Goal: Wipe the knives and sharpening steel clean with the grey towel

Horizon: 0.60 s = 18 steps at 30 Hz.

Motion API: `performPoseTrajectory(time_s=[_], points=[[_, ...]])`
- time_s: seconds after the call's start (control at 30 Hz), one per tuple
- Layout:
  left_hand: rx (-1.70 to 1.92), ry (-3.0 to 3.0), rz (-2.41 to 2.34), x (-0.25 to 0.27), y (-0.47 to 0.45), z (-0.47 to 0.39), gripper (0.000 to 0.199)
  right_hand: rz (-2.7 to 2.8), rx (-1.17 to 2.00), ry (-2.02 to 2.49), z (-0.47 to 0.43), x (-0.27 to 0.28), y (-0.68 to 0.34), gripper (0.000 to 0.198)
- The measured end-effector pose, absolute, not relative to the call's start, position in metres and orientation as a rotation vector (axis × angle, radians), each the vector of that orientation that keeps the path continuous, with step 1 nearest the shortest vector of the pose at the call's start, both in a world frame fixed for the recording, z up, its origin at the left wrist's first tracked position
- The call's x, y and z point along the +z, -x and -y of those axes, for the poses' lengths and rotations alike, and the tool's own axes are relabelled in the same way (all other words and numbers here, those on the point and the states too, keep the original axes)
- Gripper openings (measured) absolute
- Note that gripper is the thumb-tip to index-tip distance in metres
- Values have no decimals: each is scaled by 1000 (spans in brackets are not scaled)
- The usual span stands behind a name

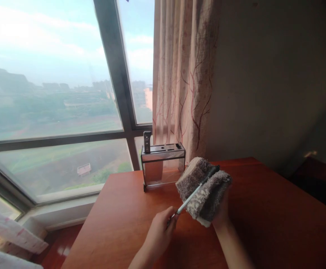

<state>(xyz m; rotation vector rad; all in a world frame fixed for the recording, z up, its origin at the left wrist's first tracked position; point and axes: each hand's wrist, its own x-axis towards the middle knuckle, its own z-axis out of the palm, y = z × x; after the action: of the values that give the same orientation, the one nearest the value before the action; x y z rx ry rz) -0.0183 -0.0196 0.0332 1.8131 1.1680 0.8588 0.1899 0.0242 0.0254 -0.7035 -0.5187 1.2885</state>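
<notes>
My left hand (163,224) is closed around the near end of a slim tool with a pale metal shaft (189,198) and a dark, ridged far end. The tool slants up to the right, and its far part lies in the fold of a fluffy grey towel (192,179). Under the towel's right side is my right hand (221,213), supporting it from below; its fingers are hidden by the cloth. Beyond the towel, a clear-sided knife block (163,157) stands upright on the table. One knife (147,142) with a black riveted handle sits in its left slot.
The reddish-brown wooden table (115,220) spreads beneath both hands. Behind the knife block hang patterned curtains (185,74), with a large framed window (53,138) to the left. A dark wall (264,74) rises at the right.
</notes>
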Motion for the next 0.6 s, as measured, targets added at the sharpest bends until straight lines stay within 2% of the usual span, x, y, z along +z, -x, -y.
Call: performPoseTrajectory(time_s=[0.07, 0.13, 0.23, 0.43, 0.6], points=[[876, -1828, -1168, 35, 17, 20, 29, 506, 1429, 637, -22, 24, -188, 82], [872, -1846, -1152, 36, 17, 20, 30, 496, 1478, 627, -21, 22, -187, 73], [836, -1892, -1138, 36, 16, 22, 30, 486, 1382, 677, -23, 22, -184, 60], [709, -1963, -1363, 24, 13, 25, 20, 451, 1224, 813, -30, 26, -170, 60], [852, -1890, -1348, 23, 14, 20, 29, 495, 1044, 972, -30, 24, -168, 55]])
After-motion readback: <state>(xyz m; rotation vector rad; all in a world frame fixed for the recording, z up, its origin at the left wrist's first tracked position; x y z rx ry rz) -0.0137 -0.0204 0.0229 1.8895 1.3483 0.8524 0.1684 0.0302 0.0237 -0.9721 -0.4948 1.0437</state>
